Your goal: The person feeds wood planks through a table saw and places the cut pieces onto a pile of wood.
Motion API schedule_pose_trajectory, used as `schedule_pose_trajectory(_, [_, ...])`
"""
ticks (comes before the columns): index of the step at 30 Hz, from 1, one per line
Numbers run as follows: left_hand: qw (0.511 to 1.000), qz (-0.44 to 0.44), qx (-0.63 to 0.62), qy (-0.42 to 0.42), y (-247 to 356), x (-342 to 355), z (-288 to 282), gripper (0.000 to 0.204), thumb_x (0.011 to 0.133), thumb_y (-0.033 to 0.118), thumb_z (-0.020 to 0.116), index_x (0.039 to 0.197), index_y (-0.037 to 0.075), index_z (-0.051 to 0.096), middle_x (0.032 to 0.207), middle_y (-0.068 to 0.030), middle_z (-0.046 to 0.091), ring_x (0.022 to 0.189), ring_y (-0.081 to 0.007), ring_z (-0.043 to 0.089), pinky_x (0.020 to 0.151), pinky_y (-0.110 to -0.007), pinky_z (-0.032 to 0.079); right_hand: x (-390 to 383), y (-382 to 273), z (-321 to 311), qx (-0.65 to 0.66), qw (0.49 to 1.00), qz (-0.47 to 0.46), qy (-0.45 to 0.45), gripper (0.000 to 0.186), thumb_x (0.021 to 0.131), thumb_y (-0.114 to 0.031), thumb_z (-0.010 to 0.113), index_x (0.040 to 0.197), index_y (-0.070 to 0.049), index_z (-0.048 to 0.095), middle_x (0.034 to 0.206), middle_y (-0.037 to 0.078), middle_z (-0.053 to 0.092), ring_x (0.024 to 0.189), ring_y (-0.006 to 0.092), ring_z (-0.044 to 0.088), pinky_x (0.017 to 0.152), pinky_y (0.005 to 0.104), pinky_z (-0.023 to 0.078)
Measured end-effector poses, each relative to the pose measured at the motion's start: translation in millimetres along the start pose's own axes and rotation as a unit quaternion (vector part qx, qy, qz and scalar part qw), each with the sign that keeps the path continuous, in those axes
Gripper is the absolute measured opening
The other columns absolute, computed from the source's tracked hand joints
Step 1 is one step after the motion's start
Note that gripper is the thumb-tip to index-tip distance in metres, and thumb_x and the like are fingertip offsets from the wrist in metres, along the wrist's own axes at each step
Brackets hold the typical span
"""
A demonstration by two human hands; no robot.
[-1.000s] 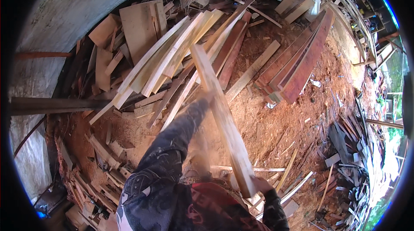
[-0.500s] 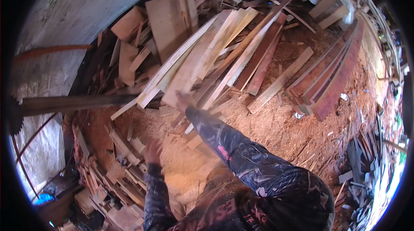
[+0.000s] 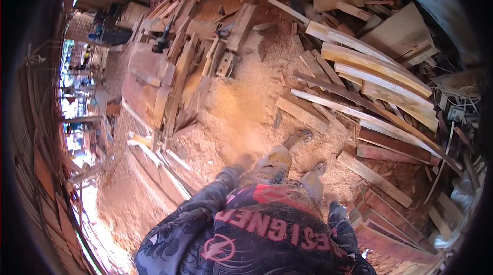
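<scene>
Low in front of my body, my left hand (image 3: 244, 161) is smeared by motion, beside my trouser leg (image 3: 275, 162). No object shows in it, though its fingers cannot be made out. My right sleeve (image 3: 343, 223) hangs at my right side; the hand beyond its cuff is not discernible. Several pale planks (image 3: 377, 67) lie fanned out to the right, apart from both hands. Closest to the right sleeve are reddish-brown boards (image 3: 390, 241) and a single loose plank (image 3: 375, 178).
Sawdust (image 3: 241, 116) covers the ground around my feet. To the left lie a reddish panel (image 3: 141, 82) and long boards (image 3: 179, 87). A small wooden block (image 3: 225, 64) stands among offcuts ahead. A broad wooden sheet (image 3: 400, 31) leans at the far right.
My view has swung round to the left, so the plank pile now sits on the right. My right hand has left the pale plank it was touching, and both arms are lower.
</scene>
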State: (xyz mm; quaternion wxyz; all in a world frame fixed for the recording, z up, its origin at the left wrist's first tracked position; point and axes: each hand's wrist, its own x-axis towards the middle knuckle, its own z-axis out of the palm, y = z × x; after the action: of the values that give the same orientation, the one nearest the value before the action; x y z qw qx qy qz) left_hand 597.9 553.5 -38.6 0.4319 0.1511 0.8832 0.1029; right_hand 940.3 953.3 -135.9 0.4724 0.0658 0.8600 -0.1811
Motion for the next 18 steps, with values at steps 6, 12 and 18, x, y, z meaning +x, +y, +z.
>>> schedule_pose_trajectory(6, [0.970, -0.033, -0.217, 0.108, 68, -54, 47, 0.034, 0.088, 0.029, 0.063, 0.107, 0.001, 0.067, 0.100, -0.0174, 0.071, 0.093, -0.0329, 0.068, 0.086, -0.041, 0.053, -88, 76, 118, 0.617, 0.692, 0.339, -0.161, 0.025, 0.090, -0.028, 0.056, 0.108, -0.012, 0.064, 0.094, 0.011, 0.068, 0.080, 0.0241, 0.065, 0.064, 0.0410, 0.049])
schedule_pose_trajectory(12, [0.995, -0.052, -0.080, 0.013, -4, -61, 84, 0.033, 0.088, 0.028, 0.062, 0.106, 0.002, 0.069, 0.103, -0.0183, 0.071, 0.091, -0.0298, 0.070, 0.081, -0.041, 0.054, -49, 112, 76, 0.794, 0.538, 0.276, 0.057, 0.028, 0.096, -0.037, 0.052, 0.102, -0.010, 0.059, 0.079, 0.005, 0.064, 0.057, 0.0172, 0.059, 0.040, 0.0326, 0.043])
schedule_pose_trajectory(18, [0.985, -0.132, -0.079, 0.074, -41, -28, 48, 0.029, 0.088, 0.025, 0.062, 0.106, 0.004, 0.070, 0.101, -0.0186, 0.072, 0.088, -0.0294, 0.071, 0.078, -0.039, 0.055, -9, 42, -33, 0.750, 0.595, 0.283, 0.051, 0.039, 0.094, -0.044, 0.056, 0.107, -0.008, 0.061, 0.084, 0.009, 0.066, 0.064, 0.0202, 0.061, 0.052, 0.0360, 0.048])
